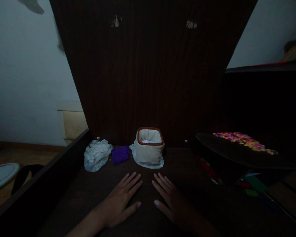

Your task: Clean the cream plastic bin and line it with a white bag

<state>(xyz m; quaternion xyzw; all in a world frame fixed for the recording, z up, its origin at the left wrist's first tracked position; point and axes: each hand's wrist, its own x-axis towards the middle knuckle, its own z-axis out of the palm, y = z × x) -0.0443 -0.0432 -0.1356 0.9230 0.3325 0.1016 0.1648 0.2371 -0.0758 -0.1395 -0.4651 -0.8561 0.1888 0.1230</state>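
Note:
My left hand (pixel 122 199) lies palm down on the dark wooden surface (pixel 138 227), fingers spread and holding nothing. To its right, my right hand (pixel 171 202) rests the same way, fingers stretched forward and apart. Just beyond both hands stands a small waste bin (pixel 151 154) with a brown rim and a whitish bag lining folded over its sides. Something pale lies inside the bin, too dim to name. Left of the bin are a folded purple cloth (pixel 120 154) and a crumpled whitish plastic bag (pixel 98 154). Neither hand touches these things.
A tall dark wooden panel (pixel 150 72) rises behind the bin. Along the left runs a raised wooden edge (pixel 46 174). At right, a dark curved shelf (pixel 212 144) bears a heap of small colourful pieces (pixel 245 141). A round white-topped item (pixel 3 174) stands at far left.

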